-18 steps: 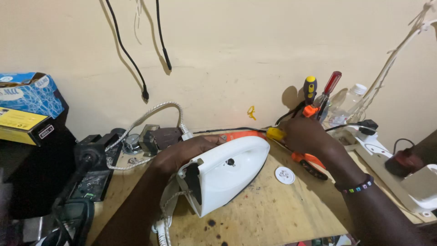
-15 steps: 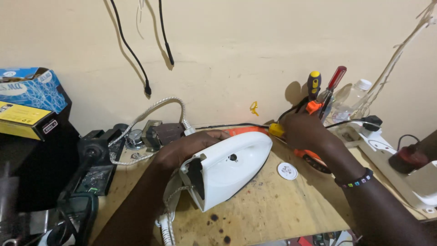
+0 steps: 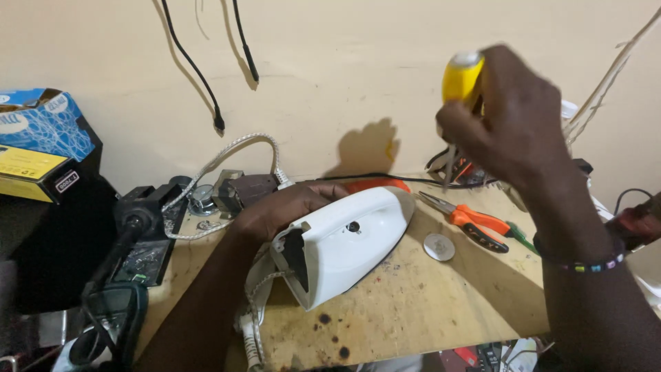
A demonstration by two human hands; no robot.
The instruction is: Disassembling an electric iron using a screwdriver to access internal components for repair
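Note:
A white clothes iron (image 3: 348, 244) lies on its side on the wooden board (image 3: 427, 303), its back end towards me. My left hand (image 3: 282, 207) rests on the iron's upper edge and steadies it. My right hand (image 3: 506, 120) is raised above the board's right side, fingers shut around a screwdriver with a yellow handle (image 3: 463, 77); its thin shaft points down. Orange-handled pliers (image 3: 471, 222) lie on the board below that hand, and a small round metal disc (image 3: 438, 246) sits beside the iron's tip.
A braided cord (image 3: 237, 153) loops from the iron area to the back. Blue and yellow boxes (image 3: 38, 148) stand at the left, with dark tools and a meter (image 3: 113, 310) below them. Black cables (image 3: 206, 83) hang on the wall.
My right hand has lifted from behind the iron's tip up into the air with the yellow-handled screwdriver. The left hand stays on the iron. The camera view moved closer.

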